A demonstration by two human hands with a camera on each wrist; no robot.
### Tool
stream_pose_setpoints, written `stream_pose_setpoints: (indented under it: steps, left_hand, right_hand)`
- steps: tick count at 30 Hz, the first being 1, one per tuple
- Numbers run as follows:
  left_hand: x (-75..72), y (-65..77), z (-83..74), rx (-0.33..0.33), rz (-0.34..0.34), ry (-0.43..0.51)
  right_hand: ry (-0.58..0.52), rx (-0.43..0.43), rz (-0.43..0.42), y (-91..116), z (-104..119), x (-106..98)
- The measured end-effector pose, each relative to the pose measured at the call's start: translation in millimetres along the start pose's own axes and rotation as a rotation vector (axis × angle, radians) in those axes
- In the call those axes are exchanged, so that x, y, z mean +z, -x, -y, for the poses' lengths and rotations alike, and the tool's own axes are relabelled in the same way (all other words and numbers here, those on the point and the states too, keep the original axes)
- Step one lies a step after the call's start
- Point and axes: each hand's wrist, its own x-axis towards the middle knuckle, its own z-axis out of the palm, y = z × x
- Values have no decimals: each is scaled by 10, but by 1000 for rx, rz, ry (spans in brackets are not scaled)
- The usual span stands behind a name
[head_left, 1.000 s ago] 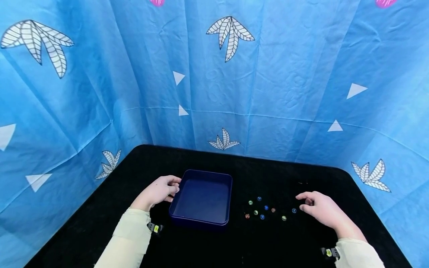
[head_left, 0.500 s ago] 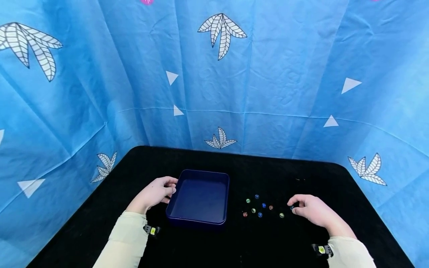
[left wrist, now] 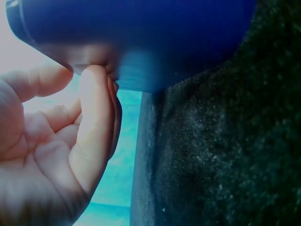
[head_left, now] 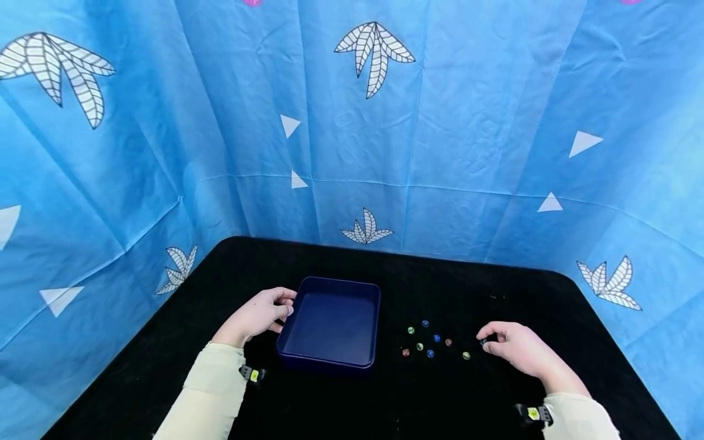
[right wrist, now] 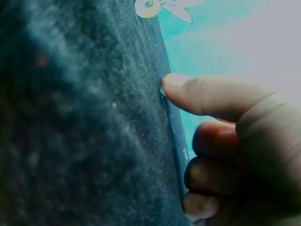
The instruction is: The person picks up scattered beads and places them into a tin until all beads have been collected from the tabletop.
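Note:
A dark blue tray (head_left: 330, 360) with low walls stands on the black tabletop. My left hand (head_left: 269, 313) is at its left side, fingertips touching the outside of the wall; in the left wrist view the thumb and a finger (left wrist: 94, 113) meet that wall. To the right, my right hand (head_left: 519, 347) has thumb and index finger brought together on a blue marble (head_left: 483, 341) at the tabletop. The marble is mostly hidden by the fingertips. In the right wrist view the other fingers (right wrist: 216, 136) are curled inward.
Several glass marbles lie between tray and right hand, among them a green marble (head_left: 410, 330), a blue marble (head_left: 437, 338), a red-brown marble (head_left: 406, 352) and a yellowish marble (head_left: 466, 355). A blue curtain (head_left: 462, 146) surrounds the table's (head_left: 341, 406) back and sides.
My right hand has moved left and down, and its thumb and index finger have come together on the blue marble. The left hand and the tray stay put.

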Motion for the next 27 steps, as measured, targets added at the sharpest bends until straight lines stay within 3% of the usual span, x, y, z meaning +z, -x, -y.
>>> stream_pose_setpoints:
  steps: [8, 19, 27]
  left_hand:
    - [5, 2, 10, 4, -1, 4]
    - [11, 28, -1, 11, -3, 4]
    - [0, 23, -16, 17, 4, 11]
  right_hand:
    - [23, -59, -95, -10, 180, -18]
    - [58, -141, -151, -63, 711, 138]
    - [-31, -126, -129, -169, 1149, 237]
